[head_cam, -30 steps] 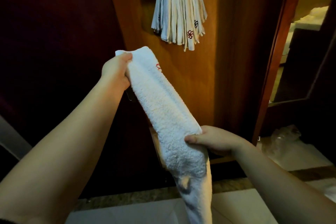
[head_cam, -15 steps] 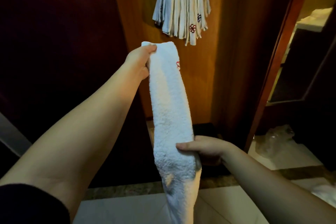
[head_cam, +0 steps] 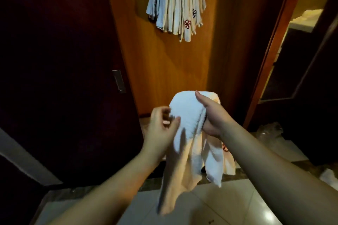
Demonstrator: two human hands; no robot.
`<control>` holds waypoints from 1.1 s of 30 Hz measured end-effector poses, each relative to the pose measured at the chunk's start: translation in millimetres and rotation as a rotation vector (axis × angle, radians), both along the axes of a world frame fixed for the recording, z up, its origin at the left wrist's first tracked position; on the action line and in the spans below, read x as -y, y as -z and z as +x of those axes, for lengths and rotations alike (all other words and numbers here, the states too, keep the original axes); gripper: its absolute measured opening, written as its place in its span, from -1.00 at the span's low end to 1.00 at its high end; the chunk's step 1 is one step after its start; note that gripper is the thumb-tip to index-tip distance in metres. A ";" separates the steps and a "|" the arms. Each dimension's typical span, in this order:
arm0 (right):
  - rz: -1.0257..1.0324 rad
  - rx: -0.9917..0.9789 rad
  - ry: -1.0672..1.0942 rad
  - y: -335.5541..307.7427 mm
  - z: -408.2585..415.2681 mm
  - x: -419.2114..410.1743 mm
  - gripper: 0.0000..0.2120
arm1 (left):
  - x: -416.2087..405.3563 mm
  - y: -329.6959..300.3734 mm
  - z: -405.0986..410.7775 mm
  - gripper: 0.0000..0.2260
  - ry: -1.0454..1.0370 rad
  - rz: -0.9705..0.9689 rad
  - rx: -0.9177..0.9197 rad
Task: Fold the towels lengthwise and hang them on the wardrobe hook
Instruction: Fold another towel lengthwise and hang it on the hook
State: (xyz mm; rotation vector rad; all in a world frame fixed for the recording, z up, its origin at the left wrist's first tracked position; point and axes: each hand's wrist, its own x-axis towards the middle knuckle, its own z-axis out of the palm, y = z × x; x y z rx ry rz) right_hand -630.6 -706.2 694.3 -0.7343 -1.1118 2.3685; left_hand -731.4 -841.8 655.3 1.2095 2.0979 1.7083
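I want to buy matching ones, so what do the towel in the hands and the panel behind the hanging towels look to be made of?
Towel: white looped terry cloth, likely cotton, with a fuzzy nap and soft drape over the right hand.
Panel: orange-brown wood or wood veneer with vertical grain and a smooth, faint sheen; which one, I can't tell.

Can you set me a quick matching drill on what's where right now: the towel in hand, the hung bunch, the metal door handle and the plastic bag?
Things:
1. white towel
2. hanging towels
3. metal handle
4. plastic bag

States or places:
A. on the floor at right
B. draped over the right hand, left hand touching it
C. set in the dark door at left
D. bunched high on the wooden panel

Pairs: 1-B, 2-D, 3-C, 4-A
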 end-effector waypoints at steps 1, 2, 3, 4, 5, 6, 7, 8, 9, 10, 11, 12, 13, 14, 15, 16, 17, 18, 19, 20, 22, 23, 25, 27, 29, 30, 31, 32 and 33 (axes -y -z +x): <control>-0.018 0.001 0.059 -3.4 -0.6 1.5 -0.51 | 4.5 13.0 9.5 -0.70 0.027 -0.041 0.004; -0.028 -0.006 0.127 -6.4 -2.7 3.1 -0.49 | 5.9 23.6 16.0 -0.63 0.037 -0.089 -0.001; -0.029 -0.026 0.182 -10.3 -5.0 3.7 -0.48 | 5.5 29.6 21.9 -0.58 0.032 -0.136 -0.008; -0.030 -0.053 0.219 -15.5 -7.3 4.4 -0.50 | 1.9 33.6 23.7 -0.53 0.010 -0.180 -0.013; -0.037 -0.076 0.239 -20.9 -9.3 5.2 -0.55 | -2.5 34.2 24.2 -0.50 -0.025 -0.225 -0.020; -0.045 -0.090 0.252 -26.5 -10.7 5.6 -0.62 | -7.8 33.2 22.9 -0.48 -0.070 -0.258 -0.032; -0.046 -0.097 0.256 -32.7 -11.4 6.3 -0.70 | -13.4 32.6 20.3 -0.48 -0.106 -0.273 -0.052; -0.039 -0.104 0.258 -39.3 -11.7 6.7 -0.77 | -19.1 32.0 17.1 -0.51 -0.125 -0.270 -0.076; -0.029 -0.112 0.262 -45.6 -12.2 6.3 -0.80 | -24.0 31.4 14.0 -0.57 -0.134 -0.265 -0.091; -0.014 -0.121 0.267 -51.2 -12.5 5.7 -0.80 | -28.1 32.0 10.2 -0.65 -0.139 -0.270 -0.091; 0.007 -0.125 0.279 -57.6 -12.6 4.4 -0.80 | -30.9 31.3 5.8 -0.74 -0.152 -0.286 -0.085; 0.029 -0.128 0.300 -63.5 -11.9 3.5 -0.79 | -32.1 31.7 0.7 -0.83 -0.172 -0.313 -0.082; 0.054 -0.126 0.324 -70.0 -11.1 2.5 -0.77 | -31.7 31.4 -5.3 -0.90 -0.194 -0.333 -0.086; 0.080 -0.122 0.347 -74.7 -9.9 -0.4 -0.73 | -30.0 30.9 -11.3 -0.92 -0.213 -0.336 -0.095; 0.112 -0.111 0.365 -78.7 -8.2 -2.7 -0.69 | -27.0 29.4 -17.3 -0.88 -0.230 -0.324 -0.100; 0.145 -0.088 0.390 -82.1 -6.7 -5.2 -0.64 | -23.2 25.7 -24.5 -0.84 -0.249 -0.296 -0.106; 0.192 -0.043 0.428 -83.4 -5.0 -9.2 -0.59 | -18.5 19.8 -32.4 -0.82 -0.272 -0.264 -0.115; 0.266 0.025 0.479 -83.8 -3.7 -14.4 -0.55 | -13.5 11.6 -40.2 -0.82 -0.298 -0.235 -0.139; 0.357 0.109 0.529 -84.0 -1.4 -19.2 -0.49 | -7.9 1.5 -48.4 -0.84 -0.323 -0.220 -0.179; 0.450 0.190 0.574 -83.9 1.6 -24.0 -0.43 | -2.9 -7.9 -57.0 -0.85 -0.342 -0.224 -0.233; 0.590 0.302 0.623 -83.4 8.2 -32.2 -0.36 | 6.0 -21.7 -75.6 -0.87 -0.358 -0.311 -0.354; 0.622 0.320 0.631 -83.4 10.8 -35.2 -0.37 | 10.4 -24.5 -84.4 -0.88 -0.355 -0.389 -0.415; 0.609 0.315 0.655 -83.5 11.1 -43.8 -0.37 | 19.1 -22.4 -100.1 -0.85 -0.333 -0.552 -0.507; 0.496 0.259 0.695 -83.8 8.0 -51.7 -0.38 | 29.0 -17.0 -111.1 -0.82 -0.336 -0.650 -0.527; 0.394 0.214 0.733 -82.3 6.7 -58.2 -0.43 | 37.7 -14.0 -119.5 -0.84 -0.373 -0.667 -0.506; 0.345 0.202 0.749 -80.2 7.3 -63.0 -0.43 | 41.7 -13.7 -124.1 -0.86 -0.396 -0.657 -0.484; 0.306 0.193 0.772 -79.2 8.9 -66.4 -0.43 | 46.4 -16.3 -127.1 -0.87 -0.414 -0.640 -0.450; 0.277 0.179 0.797 -77.9 10.5 -70.7 -0.42 | 50.7 -18.8 -132.0 -0.88 -0.424 -0.607 -0.399; 0.253 0.171 0.813 -77.1 12.3 -73.5 -0.41 | 54.6 -22.0 -136.0 -0.88 -0.424 -0.556 -0.330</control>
